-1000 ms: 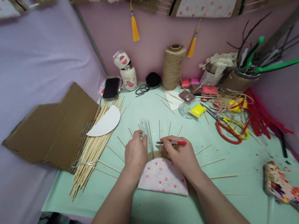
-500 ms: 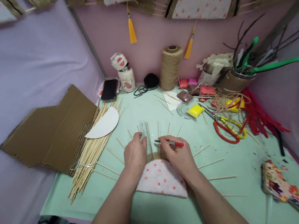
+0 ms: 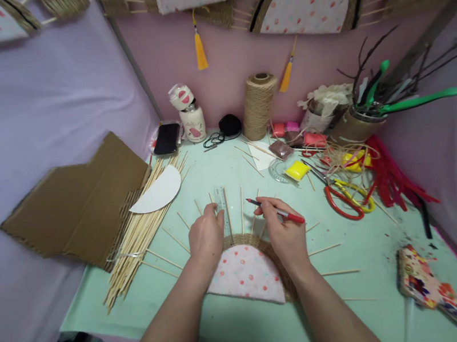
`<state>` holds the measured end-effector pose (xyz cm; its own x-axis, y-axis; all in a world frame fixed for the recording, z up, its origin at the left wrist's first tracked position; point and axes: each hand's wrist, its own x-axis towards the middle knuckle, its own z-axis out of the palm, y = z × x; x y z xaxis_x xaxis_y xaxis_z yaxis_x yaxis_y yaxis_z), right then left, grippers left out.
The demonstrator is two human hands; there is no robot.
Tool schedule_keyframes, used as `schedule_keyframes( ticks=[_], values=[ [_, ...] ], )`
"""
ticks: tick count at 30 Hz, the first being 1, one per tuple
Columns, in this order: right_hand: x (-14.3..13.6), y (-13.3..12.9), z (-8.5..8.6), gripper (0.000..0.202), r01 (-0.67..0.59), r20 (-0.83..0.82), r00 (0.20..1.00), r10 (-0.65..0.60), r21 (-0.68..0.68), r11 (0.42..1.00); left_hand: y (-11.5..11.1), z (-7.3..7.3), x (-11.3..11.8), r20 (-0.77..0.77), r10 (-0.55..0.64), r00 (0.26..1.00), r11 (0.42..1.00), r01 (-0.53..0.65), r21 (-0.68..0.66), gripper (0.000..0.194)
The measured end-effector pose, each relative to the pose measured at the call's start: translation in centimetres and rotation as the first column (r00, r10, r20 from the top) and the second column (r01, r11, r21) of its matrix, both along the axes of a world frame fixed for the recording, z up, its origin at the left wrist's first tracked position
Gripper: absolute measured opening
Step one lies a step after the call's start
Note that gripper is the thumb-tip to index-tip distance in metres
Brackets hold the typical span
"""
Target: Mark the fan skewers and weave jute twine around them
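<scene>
from my remote seat i see the half-round piece (image 3: pixel 249 274) on the table (image 3: pixel 254 334), its cloth face (image 3: pixel 235 265) and twine band (image 3: pixel 239 240) done, sticks (image 3: pixel 241 209) fanned out; marking looks unfinished to me. the right hand (image 3: pixel 289 239) grips a red pen (image 3: pixel 291 216); the left hand (image 3: pixel 204 234) is at the ruler (image 3: pixel 221 197), how tightly i can't tell. behind, a brown pot (image 3: pixel 358 125) holds green-handled tools (image 3: pixel 417 101) and dark twigs (image 3: pixel 360 59).
</scene>
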<state>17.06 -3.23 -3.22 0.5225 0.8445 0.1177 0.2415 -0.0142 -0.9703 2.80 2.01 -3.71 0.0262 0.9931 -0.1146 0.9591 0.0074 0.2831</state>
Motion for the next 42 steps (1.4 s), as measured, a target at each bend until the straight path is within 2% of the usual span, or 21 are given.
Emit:
schedule_keyframes(
  ticks=[10,21,29,35,42],
  values=[
    [0.0,0.0,0.5,0.028,-0.06,0.015,0.998,0.061,-0.066,0.996,-0.1,0.1,0.0,0.017,-0.014,1.0,1.0,0.014,0.006,0.037],
    [-0.2,0.1,0.4,0.026,-0.081,-0.008,0.997,0.08,-0.066,0.995,-0.1,0.1,0.0,0.018,-0.018,1.0,1.0,0.018,0.012,0.037],
    [-0.7,0.3,0.0,0.025,-0.176,-0.024,0.984,0.175,-0.084,0.981,0.0,0.1,0.1,0.009,-0.02,1.0,1.0,0.02,0.004,0.037],
    [-0.8,0.3,-0.2,0.021,-0.185,-0.003,0.983,0.185,-0.091,0.979,0.0,0.4,0.1,0.006,-0.023,1.0,1.0,0.023,-0.013,0.038],
    [-0.9,0.4,-0.5,0.027,-0.237,0.043,0.969,0.244,-0.129,0.963,0.0,0.2,0.1,0.001,-0.015,1.0,1.0,0.015,-0.016,0.038]
  ],
)
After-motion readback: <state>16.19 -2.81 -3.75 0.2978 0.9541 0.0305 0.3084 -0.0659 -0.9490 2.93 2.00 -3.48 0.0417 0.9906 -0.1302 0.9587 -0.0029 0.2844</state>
